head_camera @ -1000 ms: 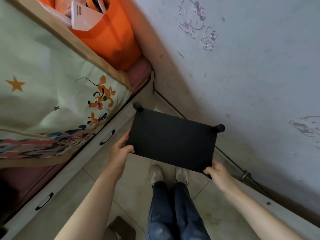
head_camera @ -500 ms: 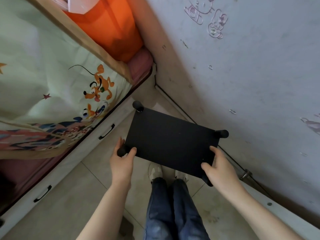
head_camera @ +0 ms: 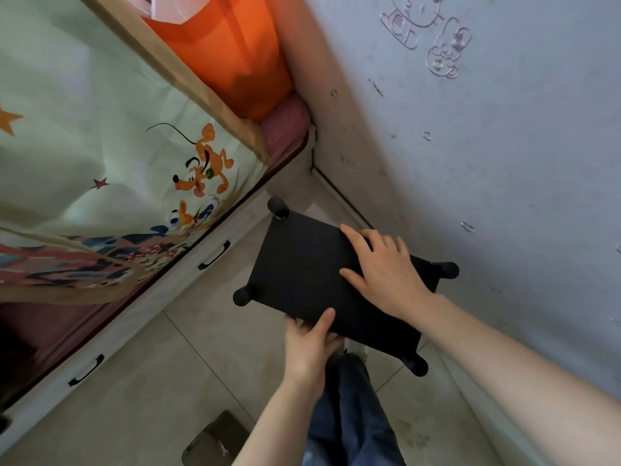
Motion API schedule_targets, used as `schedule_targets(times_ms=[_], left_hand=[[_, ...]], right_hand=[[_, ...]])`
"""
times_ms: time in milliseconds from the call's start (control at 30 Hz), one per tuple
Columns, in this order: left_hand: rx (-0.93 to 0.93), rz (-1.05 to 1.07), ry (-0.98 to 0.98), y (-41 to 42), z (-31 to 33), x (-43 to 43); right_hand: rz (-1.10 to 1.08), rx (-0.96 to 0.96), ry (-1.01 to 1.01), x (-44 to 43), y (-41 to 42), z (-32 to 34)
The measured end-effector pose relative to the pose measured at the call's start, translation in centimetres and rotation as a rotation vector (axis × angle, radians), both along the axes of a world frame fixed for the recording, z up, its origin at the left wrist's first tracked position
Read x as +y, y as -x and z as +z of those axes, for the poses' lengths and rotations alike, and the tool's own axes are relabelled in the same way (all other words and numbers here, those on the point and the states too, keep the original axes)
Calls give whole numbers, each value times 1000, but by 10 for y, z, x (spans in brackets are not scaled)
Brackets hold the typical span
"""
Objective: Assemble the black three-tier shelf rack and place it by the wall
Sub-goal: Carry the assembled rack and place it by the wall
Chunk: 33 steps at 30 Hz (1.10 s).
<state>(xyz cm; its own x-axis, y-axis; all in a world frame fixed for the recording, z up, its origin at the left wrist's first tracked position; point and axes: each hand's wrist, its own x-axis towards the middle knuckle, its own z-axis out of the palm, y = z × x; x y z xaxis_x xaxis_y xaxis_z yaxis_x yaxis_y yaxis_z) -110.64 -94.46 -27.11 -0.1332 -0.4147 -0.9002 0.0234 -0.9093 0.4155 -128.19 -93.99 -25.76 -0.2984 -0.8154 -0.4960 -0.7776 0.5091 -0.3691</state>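
This looks like the placing step: the rack (head_camera: 302, 274) sits over the floor (head_camera: 208, 364) near its far corner, between bed (head_camera: 100, 163) and wall (head_camera: 487, 146) (its feet are hidden under the top panel). The left hand (head_camera: 309, 344) grips the panel's near edge, thumb on top, while the right hand (head_camera: 383, 274) lies flat on it — fingers (head_camera: 354, 237) straight and spread. Next, I'd say, it needs a nudge to square its long side against the wall.

Orange bag (head_camera: 221, 55), cartoon curtain (head_camera: 100, 156), wall stickers (head_camera: 426, 38)
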Motion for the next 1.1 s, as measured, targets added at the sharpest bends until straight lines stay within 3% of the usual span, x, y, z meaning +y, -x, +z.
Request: schedule_targets(times_ms=[267,633,1100], left_hand=[[19,22,22,-2,-5,-4],[47,-211,128,32,-12,-78],[122,-368,198,77,-14,-164]], right_hand=[[-96,-122,-66,-5,14,-4],[-348,-178,10,-31,51,-5],[-433,-182,84,-76,91,-12]])
